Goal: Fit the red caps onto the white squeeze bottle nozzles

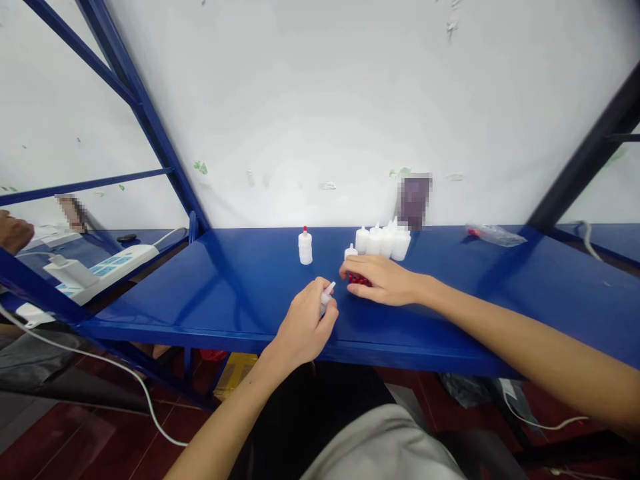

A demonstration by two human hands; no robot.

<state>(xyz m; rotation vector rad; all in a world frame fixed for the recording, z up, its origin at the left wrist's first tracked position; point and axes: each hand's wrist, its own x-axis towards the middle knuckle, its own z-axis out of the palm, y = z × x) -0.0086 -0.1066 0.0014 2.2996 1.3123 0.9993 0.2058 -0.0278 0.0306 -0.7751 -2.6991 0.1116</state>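
Observation:
A white squeeze bottle (325,299) with a bare pointed nozzle is in my left hand (306,319), whose fingers are wrapped round it above the table's front edge. My right hand (383,277) reaches over a pile of small red caps (359,280), its thumb and fingers apart around them. The hand partly hides the pile. Just behind those fingers stands a single white bottle (351,251). Several more white bottles (385,241) with uncapped nozzles are grouped further back. To the left, another white bottle (305,248) stands upright with a red tip on its nozzle.
The blue tabletop (225,280) meets a white wall at the back. A clear plastic bag (495,235) with something red lies at the right rear. On the left are a blue frame post (150,120), a power strip (117,267) and another person's hand (14,232).

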